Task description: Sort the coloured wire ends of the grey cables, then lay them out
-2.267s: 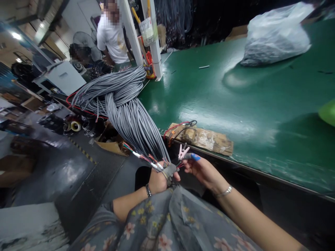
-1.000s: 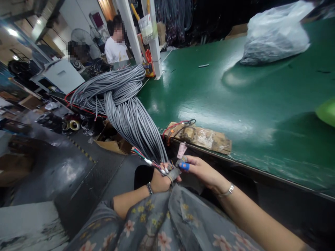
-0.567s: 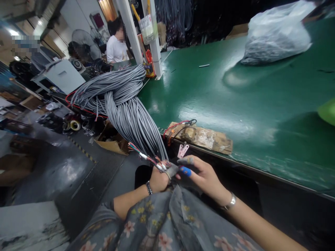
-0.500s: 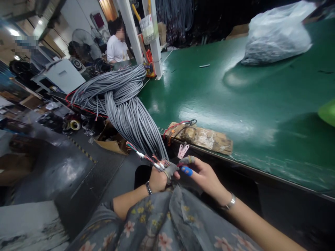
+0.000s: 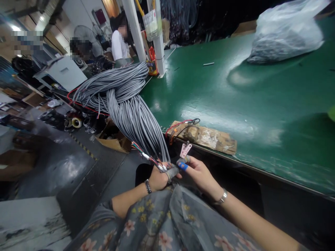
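My left hand (image 5: 160, 179) is closed around the ends of several grey cables (image 5: 150, 129). Stripped coloured wires (image 5: 140, 149) with white sleeves stick out over its fingers to the upper left. Grey tape covers the left thumb. Close beside that thumb, my right hand (image 5: 202, 172) pinches with thumb and forefinger. Blue tape wraps its thumb and grey tape its forefinger; whatever lies between them is too small to make out. Just above the right fingertips, a pink clip (image 5: 185, 150) hangs at the bench edge.
A worn wooden block (image 5: 209, 138) with red and black leads lies along the edge of the green bench (image 5: 235, 101). Farther back are a filled plastic bag (image 5: 285, 35) and a white post (image 5: 159, 52). A cardboard box (image 5: 112, 139) is on the floor; a person (image 5: 119, 45) sits behind.
My right hand has moved slightly left and up, its fingertips closing together near the left thumb. The left hand keeps its hold on the cables. The view has shifted a little.
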Available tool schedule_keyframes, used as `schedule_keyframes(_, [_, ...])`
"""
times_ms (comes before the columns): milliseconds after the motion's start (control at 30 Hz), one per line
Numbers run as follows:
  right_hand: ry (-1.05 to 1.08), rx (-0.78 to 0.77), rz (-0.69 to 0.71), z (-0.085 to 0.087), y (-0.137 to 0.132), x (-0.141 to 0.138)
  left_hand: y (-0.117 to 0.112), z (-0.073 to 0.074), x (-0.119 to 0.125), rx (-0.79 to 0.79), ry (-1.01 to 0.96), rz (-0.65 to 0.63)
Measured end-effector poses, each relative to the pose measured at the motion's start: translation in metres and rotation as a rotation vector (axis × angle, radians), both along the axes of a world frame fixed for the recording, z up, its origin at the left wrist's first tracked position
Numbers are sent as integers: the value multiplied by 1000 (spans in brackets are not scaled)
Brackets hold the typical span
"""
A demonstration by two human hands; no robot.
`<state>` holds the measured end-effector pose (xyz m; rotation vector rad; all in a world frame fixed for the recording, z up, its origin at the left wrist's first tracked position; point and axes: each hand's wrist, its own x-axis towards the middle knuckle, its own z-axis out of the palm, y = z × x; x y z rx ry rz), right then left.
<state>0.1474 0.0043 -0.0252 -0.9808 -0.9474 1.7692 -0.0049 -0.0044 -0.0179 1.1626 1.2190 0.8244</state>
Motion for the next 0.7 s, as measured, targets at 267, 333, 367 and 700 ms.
schedule_keyframes(267, [-154,165,-13,-6,-2,3,3,-6,2,-27,-57,38])
schedule_keyframes(333, [-217,179,-37,-8,-3,3,4,-3,1,-26,-26,-4])
schedule_keyframes(367, [-239,183,-50,-9,-3,3,4,-1,1,-21,-17,-22])
schedule_keyframes(700, [-191,74,-40,-3,3,-8,3,1,0,66,-36,-17])
